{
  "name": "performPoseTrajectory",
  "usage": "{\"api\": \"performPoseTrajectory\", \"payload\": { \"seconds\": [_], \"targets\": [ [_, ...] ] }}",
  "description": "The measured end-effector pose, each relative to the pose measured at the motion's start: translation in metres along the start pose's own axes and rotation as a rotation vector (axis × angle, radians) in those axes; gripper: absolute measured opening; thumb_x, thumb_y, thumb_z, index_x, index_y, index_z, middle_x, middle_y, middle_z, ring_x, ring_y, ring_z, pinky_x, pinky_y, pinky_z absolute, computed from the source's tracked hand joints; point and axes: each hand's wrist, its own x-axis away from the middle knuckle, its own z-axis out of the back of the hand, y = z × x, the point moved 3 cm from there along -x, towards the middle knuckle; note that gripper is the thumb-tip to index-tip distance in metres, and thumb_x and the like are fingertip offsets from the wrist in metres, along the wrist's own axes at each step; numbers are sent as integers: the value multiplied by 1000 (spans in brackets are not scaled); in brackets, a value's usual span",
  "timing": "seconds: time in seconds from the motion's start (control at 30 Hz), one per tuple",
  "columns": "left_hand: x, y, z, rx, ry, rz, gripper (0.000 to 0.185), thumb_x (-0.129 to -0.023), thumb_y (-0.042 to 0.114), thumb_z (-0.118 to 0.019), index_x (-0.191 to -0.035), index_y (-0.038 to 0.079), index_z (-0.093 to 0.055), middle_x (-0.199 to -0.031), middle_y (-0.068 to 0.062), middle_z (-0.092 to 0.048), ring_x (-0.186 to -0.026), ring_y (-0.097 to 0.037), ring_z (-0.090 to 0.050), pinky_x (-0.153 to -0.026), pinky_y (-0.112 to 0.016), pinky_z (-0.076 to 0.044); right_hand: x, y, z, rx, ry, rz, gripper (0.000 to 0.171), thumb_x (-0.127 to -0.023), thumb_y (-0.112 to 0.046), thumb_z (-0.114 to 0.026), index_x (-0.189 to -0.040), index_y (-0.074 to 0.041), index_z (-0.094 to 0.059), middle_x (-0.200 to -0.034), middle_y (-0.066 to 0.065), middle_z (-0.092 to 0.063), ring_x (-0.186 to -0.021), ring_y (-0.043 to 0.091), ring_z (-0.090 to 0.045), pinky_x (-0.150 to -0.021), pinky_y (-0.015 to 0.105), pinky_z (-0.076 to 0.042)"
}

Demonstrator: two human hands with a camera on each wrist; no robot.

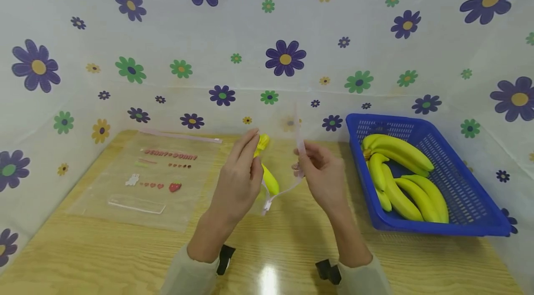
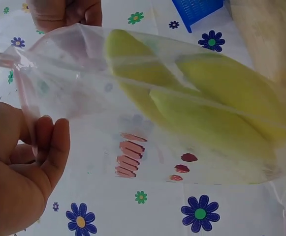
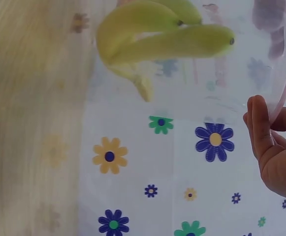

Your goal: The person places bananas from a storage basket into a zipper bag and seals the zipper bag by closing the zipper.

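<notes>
A clear zip bag (image 1: 288, 179) with a pale pink zip strip is held up in the middle, its mouth spread open. My left hand (image 1: 239, 179) grips the left side of the mouth; in the left wrist view its thumb and fingers (image 2: 59, 147) pinch the rim. The opposite side of the rim is pinched by my right hand (image 1: 323, 174), with its fingers (image 3: 261, 123) bent around the strip. Inside the bag lies a bunch of yellow-green bananas (image 2: 197, 93), partly hidden by my left hand in the head view. A white slider (image 1: 268, 204) hangs at the near corner of the zip.
A blue plastic basket (image 1: 438, 229) with several bananas (image 1: 400, 184) stands at the right. Flat on the wooden table (image 1: 137, 258) at the left lies another clear zip bag (image 1: 167, 211) with strawberry and bunny prints. A flowered cloth (image 1: 233, 31) rises behind the table.
</notes>
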Motion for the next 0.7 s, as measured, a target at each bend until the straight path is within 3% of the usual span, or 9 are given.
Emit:
{"api": "performPoseTrajectory", "payload": {
  "seconds": [0.1, 0.23, 0.33, 0.5, 0.6, 0.7],
  "targets": [
    [-2, 2, 5, 2, 50, -11, 39, -86, -18, -57, -126, -18, -56, -132, -29, -55, -95, -33, -64, -61, -29, -54, 2, -8, 5, 11, 35, 33, 24, -93, 3, -63, -116, 6, -68, -100, 23, -72, -68, 11, -69, -61, 25, -58],
    [-4, 3, 12, 1, 95, -14, 40, -85, -19, -57, -125, -19, -56, -130, -30, -55, -79, -27, -58, -56, -28, -51, 0, -6, 9, 24, 88, -9, 21, -93, 2, -64, -113, 4, -69, -98, 24, -72, -60, 10, -66, -53, 25, -56],
    [-5, 4, 14, -5, 94, -14, 39, -85, -19, -57, -124, -19, -56, -130, -30, -56, -90, -31, -63, -63, -31, -56, -2, -1, 9, 26, 95, -57, 20, -93, 0, -64, -112, 2, -70, -98, 23, -72, -55, 11, -64, -49, 26, -55],
    [-4, 1, 10, -40, 44, 26, 39, -85, -18, -56, -124, -19, -57, -128, -30, -57, -107, -38, -62, -68, -34, -57, -6, 10, 6, 40, 24, -150, 21, -94, -1, -64, -114, 2, -70, -99, 20, -72, -56, 12, -64, -52, 27, -57],
    [-3, -2, 7, -44, 23, 63, 39, -85, -17, -56, -124, -19, -57, -128, -30, -57, -89, -32, -64, -62, -31, -54, -9, 16, 7, 49, -18, -184, 23, -95, -2, -63, -117, 3, -69, -101, 22, -71, -59, 12, -65, -56, 27, -58],
    [-2, -4, 6, -29, 15, 98, 39, -87, -15, -57, -126, -18, -56, -131, -29, -56, -69, -23, -57, -57, -27, -50, -10, 18, 9, 52, -45, -216, 28, -96, -6, -63, -123, 3, -66, -104, 23, -70, -63, 13, -67, -60, 27, -59]
  ]
}}
